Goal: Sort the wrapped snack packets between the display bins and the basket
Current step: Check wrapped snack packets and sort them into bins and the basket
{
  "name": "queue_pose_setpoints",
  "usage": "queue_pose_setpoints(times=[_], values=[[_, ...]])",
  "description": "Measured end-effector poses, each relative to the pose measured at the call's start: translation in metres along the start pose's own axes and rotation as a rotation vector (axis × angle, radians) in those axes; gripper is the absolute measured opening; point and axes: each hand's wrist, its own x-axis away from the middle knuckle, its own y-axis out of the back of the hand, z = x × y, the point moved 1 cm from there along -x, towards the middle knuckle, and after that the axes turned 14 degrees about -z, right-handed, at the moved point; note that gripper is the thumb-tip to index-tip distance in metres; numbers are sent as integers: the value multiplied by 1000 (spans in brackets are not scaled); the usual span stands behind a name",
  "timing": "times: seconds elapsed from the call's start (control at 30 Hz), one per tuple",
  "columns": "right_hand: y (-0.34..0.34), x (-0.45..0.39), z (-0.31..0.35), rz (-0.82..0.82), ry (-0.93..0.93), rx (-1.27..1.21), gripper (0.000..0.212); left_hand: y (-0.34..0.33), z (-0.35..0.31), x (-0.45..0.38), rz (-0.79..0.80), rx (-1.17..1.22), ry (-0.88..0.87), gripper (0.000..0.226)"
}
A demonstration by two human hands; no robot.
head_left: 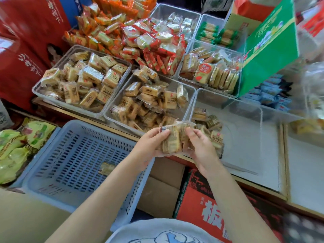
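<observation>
Both hands meet over the near edge of the display: my left hand (pixel 150 143) curls round a small bundle of wrapped snack packets (pixel 172 140), thumb on top beside a barcode sticker, and my right hand (pixel 199 145) pinches the same bundle from the other side. How many packets are in it I cannot tell, since my fingers cover the lower ends and the clear wrappers blur together.

Below my left forearm sits the blue basket (pixel 52 172), its far right corner hidden by my arm; one lone packet (pixel 106 168) lies on its slotted floor (the print on it is too soft to read). Just beyond the hands, the middle bin (pixel 190 95) is heaped with tan packets, the left bin (pixel 37 87) beside it likewise, and the right bin (pixel 245 120) holds only a few packets at its near left corner, partly behind my right hand.

Farther back, a red-and-orange pile (pixel 140 37) spills over more clear bins. A green carton (pixel 270 50) leans over the right side, cutting off the blue packs behind it. The white surface (pixel 301 172) runs out to the right with a gold trim edge, blurred at the frame's border. A red printed box (pixel 196 204) stands below the surface, and my grey shirt fills the bottom edge.
</observation>
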Motion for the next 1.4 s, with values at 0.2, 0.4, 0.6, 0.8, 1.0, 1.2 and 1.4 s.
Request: queue_pose_setpoints(times=[0.2,0.4,0.6,0.8,1.0,1.2,1.4], values=[[56,20,-8,-125,-9,-60,30,-16,16,23,-131,122,64,30],[75,45,-15,66,41,-53,25,-48,29,49,-77,-140,-19,42],[93,57,-15,145,100,55,18,-63,37,71,-65,-249,-170,80],[116,56,-10,82,223,98,9,-75,44,86,49,-286,-295,88],[123,60,-10,-23,262,51,13,-88,43,95,143,-315,-263,41],[128,65,-10,-86,363,83,13,-101,47,98,34,-200,-120,18],[130,70,-14,-103,392,75,11,-106,47,104,-45,-211,-166,16]])
